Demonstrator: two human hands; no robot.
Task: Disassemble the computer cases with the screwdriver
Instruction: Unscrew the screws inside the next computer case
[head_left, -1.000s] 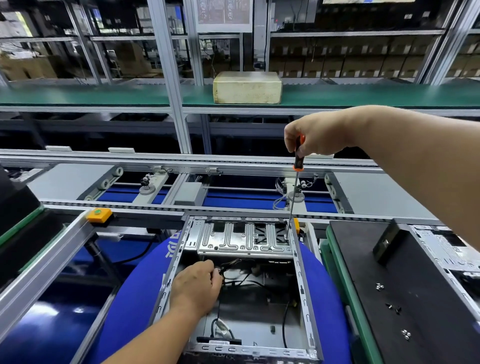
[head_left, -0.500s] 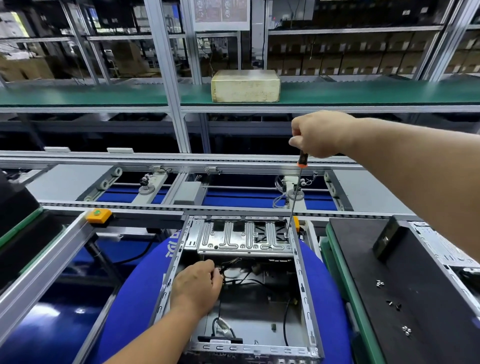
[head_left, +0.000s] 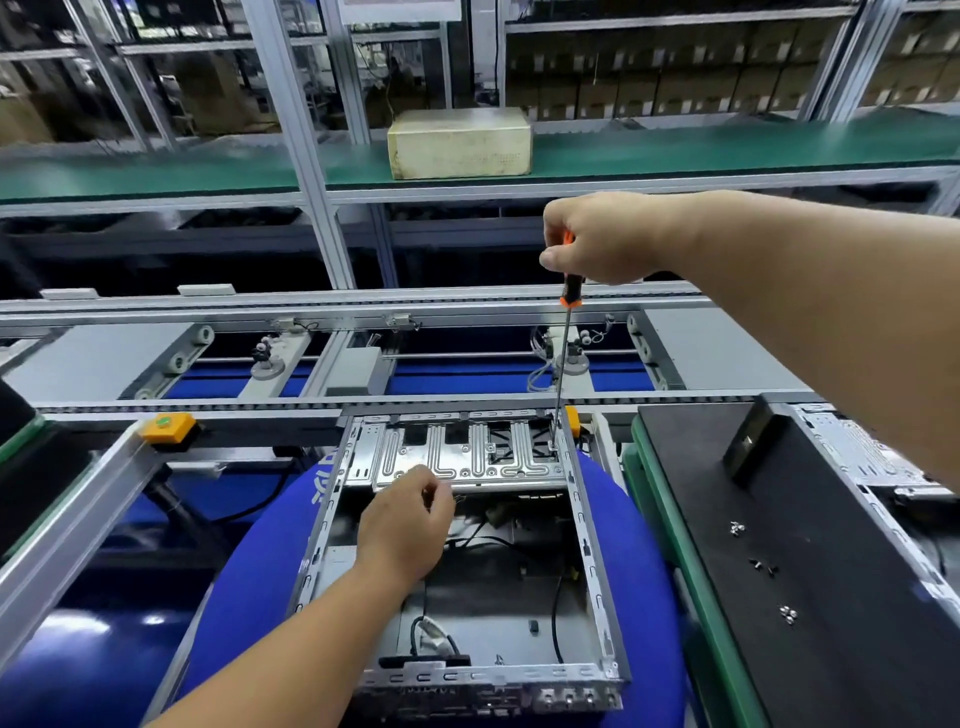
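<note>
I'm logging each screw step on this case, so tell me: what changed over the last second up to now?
The left hand moved up a little inside the computer case, toward the drive bracket. The right hand went on gripping the screwdriver, its tip staying at the bracket's right corner. The case and the loose screws stayed put.

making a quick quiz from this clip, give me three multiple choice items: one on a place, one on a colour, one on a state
1. Where does the screwdriver tip sit?
A. far right corner of the metal bracket
B. near left corner of the computer case
C. on the black mat

2. What colour is the cushion under the case?
A. green
B. blue
C. orange

3. What is the right hand doing?
A. lying flat on the mat
B. hanging free
C. holding the screwdriver handle

Answers: 1 A, the shaft runs down to that corner. 2 B, blue shows on both sides of the case. 3 C, its fingers curl round the orange and black handle.
</note>
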